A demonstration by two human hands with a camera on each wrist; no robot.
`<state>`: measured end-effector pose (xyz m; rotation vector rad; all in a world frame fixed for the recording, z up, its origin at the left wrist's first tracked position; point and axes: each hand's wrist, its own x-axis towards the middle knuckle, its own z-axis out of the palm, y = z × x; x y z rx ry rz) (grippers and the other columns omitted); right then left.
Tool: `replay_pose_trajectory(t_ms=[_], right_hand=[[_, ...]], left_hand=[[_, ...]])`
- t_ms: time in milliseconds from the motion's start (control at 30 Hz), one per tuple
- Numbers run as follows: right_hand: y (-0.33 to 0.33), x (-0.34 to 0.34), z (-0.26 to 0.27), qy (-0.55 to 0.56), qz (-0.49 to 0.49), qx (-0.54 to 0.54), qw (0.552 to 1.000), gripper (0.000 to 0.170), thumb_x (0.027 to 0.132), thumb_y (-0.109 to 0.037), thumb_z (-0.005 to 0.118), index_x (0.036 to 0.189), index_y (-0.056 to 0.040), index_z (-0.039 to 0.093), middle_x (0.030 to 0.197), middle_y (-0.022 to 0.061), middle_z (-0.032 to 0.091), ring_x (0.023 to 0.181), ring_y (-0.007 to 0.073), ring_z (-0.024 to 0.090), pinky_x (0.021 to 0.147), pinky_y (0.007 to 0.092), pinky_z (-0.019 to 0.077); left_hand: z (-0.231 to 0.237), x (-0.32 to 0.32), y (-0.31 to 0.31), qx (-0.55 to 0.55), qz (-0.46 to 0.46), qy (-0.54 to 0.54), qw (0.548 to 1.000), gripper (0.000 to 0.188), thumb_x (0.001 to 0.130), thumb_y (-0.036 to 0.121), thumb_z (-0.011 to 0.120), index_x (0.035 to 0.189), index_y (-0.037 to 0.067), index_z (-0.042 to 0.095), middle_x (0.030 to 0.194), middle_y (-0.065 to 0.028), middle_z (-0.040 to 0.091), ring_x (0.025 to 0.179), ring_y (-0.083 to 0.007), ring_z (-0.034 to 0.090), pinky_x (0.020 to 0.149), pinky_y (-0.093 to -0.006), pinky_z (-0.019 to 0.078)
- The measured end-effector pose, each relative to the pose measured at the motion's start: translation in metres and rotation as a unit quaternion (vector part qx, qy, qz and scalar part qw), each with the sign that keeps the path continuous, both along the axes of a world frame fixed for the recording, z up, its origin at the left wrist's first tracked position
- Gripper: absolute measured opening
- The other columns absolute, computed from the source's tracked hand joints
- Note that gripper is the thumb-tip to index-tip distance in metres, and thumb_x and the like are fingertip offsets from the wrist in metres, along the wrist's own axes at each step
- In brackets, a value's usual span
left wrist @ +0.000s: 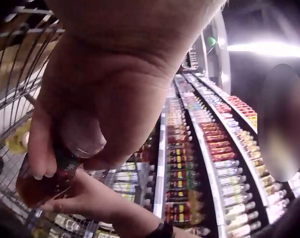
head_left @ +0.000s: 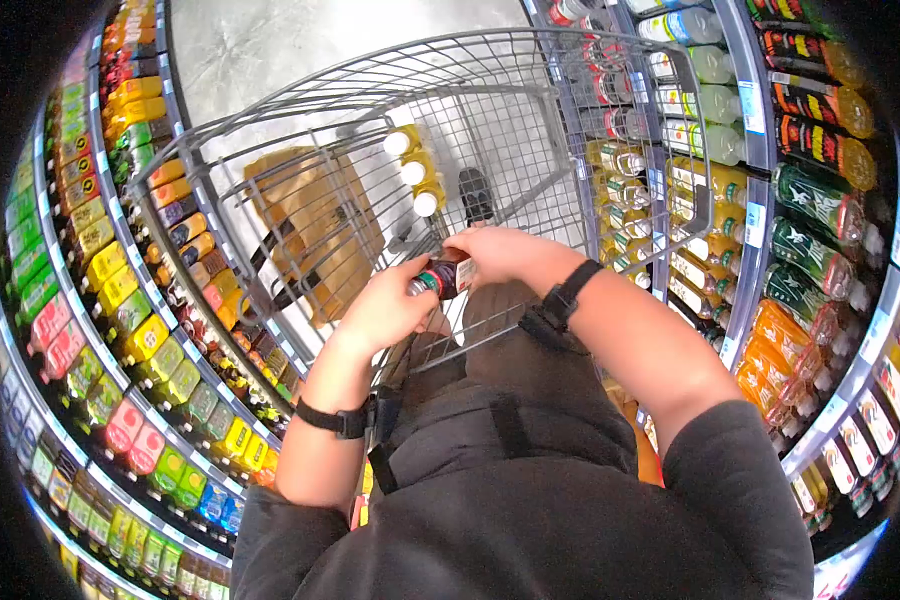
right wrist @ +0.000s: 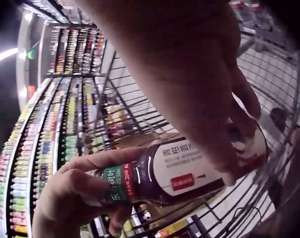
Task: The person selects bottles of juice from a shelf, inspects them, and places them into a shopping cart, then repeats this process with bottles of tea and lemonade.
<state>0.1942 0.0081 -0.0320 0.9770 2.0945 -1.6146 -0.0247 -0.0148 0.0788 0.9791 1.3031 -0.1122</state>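
So a bottled tea point(right wrist: 182, 171) is being gripped cap-end by the left hand point(head_left: 385, 305), base-end by the right hand point(head_left: 495, 255), at the shopping cart's point(head_left: 708, 190) near end. Label's probably being checked; next, one grip should be loosened.

The cart point(head_left: 530, 150) lies open from above, but its wire walls bar reaching in sideways, and a left shelf point(head_left: 173, 100) and right shelf point(head_left: 757, 225) flank it. Inside, the bag point(head_left: 315, 220) blocks the left; a gap separates it from the yellow bottles point(head_left: 415, 170). Right of those, bare mesh leaves room. Both hands point(head_left: 385, 305) point(head_left: 505, 255) and the dark bottle point(head_left: 450, 278) obstruct the near end.
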Motion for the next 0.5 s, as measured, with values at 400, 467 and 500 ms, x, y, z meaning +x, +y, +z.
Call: replay_pose_trajectory(t_ms=[400,467,500], right_hand=[[-0.019,-0.073,0.238,0.190,-0.038,0.029,0.981,0.065,0.071,-0.047,0.091,0.110,0.0001,0.070,0.100,0.0156,0.067,0.095,0.0346,0.066,0.084,0.0413,0.0536],[-0.031,-0.083,0.270,0.169,-0.058,-0.022,0.984,0.065,0.073,-0.046,0.091,0.112,0.0016,0.070,0.099,0.0132,0.068,0.093,0.0278,0.067,0.081,0.0375,0.0533],[-0.038,-0.086,0.283,0.160,-0.067,-0.040,0.984,0.063,0.075,-0.044,0.091,0.114,0.0008,0.070,0.099,0.0106,0.069,0.091,0.0228,0.068,0.080,0.0355,0.0531]], left_hand=[[0.197,-0.111,-0.034,0.147,0.222,-0.113,0.957,0.033,0.092,0.005,0.064,0.125,0.000,0.064,0.079,-0.0043,0.067,0.054,-0.0104,0.062,0.051,-0.0252,0.0514],[0.218,-0.120,-0.046,0.190,0.265,-0.140,0.935,0.029,0.097,0.011,0.067,0.123,-0.001,0.064,0.077,-0.0039,0.066,0.053,-0.0098,0.060,0.049,-0.0256,0.0493],[0.226,-0.122,-0.052,0.218,0.282,-0.159,0.921,0.029,0.100,0.014,0.068,0.123,-0.002,0.063,0.079,-0.0044,0.066,0.052,-0.0101,0.059,0.048,-0.0256,0.0485]])
